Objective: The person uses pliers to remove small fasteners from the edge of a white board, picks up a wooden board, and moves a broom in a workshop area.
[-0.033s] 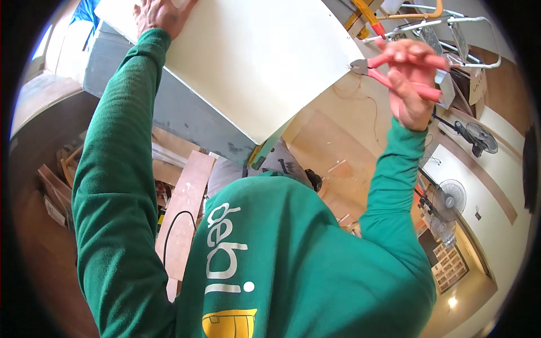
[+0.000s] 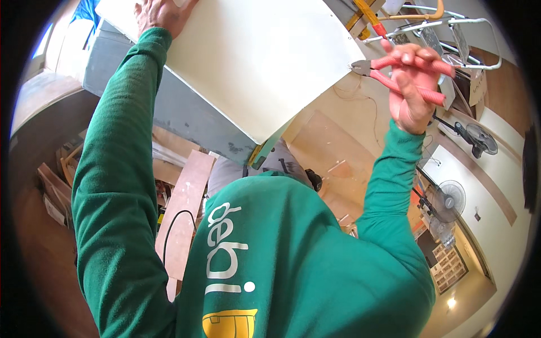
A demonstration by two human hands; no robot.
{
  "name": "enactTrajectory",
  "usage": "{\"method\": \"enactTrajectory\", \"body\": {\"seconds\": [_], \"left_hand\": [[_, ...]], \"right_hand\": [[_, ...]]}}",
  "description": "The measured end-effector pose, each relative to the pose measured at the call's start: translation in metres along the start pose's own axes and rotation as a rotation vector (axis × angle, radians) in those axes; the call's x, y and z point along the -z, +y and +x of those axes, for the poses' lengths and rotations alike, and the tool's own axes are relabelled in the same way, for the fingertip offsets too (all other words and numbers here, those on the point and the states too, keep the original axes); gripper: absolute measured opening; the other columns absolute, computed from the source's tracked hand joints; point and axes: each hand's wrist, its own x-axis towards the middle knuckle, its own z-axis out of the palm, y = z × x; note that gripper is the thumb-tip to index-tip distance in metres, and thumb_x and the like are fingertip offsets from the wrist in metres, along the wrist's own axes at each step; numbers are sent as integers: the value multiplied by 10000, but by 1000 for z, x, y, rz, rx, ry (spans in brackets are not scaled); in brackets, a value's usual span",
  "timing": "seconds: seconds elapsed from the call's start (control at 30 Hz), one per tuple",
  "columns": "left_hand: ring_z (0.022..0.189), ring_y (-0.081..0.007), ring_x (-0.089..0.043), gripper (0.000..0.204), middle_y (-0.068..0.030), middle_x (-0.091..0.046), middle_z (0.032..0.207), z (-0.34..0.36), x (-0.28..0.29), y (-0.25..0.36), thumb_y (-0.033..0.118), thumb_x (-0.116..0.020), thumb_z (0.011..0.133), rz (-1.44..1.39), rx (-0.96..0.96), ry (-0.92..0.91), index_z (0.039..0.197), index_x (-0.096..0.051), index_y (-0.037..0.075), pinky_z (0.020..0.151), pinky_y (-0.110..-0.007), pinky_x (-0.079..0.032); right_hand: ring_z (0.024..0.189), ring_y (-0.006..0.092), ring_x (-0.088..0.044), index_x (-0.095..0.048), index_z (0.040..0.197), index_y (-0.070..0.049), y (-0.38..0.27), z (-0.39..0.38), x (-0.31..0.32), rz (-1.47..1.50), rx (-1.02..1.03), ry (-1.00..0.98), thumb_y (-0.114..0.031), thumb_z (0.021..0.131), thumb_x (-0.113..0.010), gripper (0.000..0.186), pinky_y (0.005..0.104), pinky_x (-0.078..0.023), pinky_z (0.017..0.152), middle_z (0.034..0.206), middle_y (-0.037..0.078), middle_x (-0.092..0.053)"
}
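Note:
A large box-like piece with a white top face and grey side stands in front of me. My left hand lies flat on the white face near its far left edge; its fingertips are cut off by the picture's rim. My right hand grips a pair of red-handled diagonal cutters, fingers wrapped round the spread handles. The metal jaws touch or nearly touch the right edge of the white face, at a small spot too fine to make out.
Right of the box stand a white metal-framed step ladder and a yellow-and-red tool. Further right are standing fans. A pinkish board leans below the box, beside wood offcuts. Thin wire trails on the floor.
My right hand and the cutters have shifted very slightly, the handle ends moving a little right and down. My left hand and the box stay put.

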Motion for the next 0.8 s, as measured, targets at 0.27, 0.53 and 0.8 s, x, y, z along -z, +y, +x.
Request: {"method": "enactTrajectory", "body": {"seconds": [0.27, 0.53, 0.8], "left_hand": [[1521, -421, -252, 776, -214, -291, 1651, -3, 16, 3, 564, -645, 914, -20, 144, -108, 1539, -435, 154, 1255, -598, -148], [1574, -417, -123, 799, -233, -276, 1664, 8, 11, 4, 627, -478, 950, 140, -1, -90, 1588, -389, 154, 1264, -590, 33], [1525, -429, -266, 719, -236, -320, 1641, 6, 19, 5, 555, -490, 988, 112, -7, -128, 1576, -408, 148, 1240, -594, -202]], "right_hand": [[1024, 197, -586, -486, 1168, -135, 8, -26, -43, -89, 167, 657, 98, 893, -599, 378, 537, -459, 1099, 1044, 54, -548], [984, 216, -565, -572, 1047, -84, -30, 21, -47, -435, -194, -548, 58, 689, -662, 396, 544, -339, 1183, 999, 79, -559], [1122, 242, -564, -546, 1221, -81, -15, 4, -26, -126, -100, -174, 98, 756, -632, 505, 576, -230, 1249, 1149, 95, -551]]}}
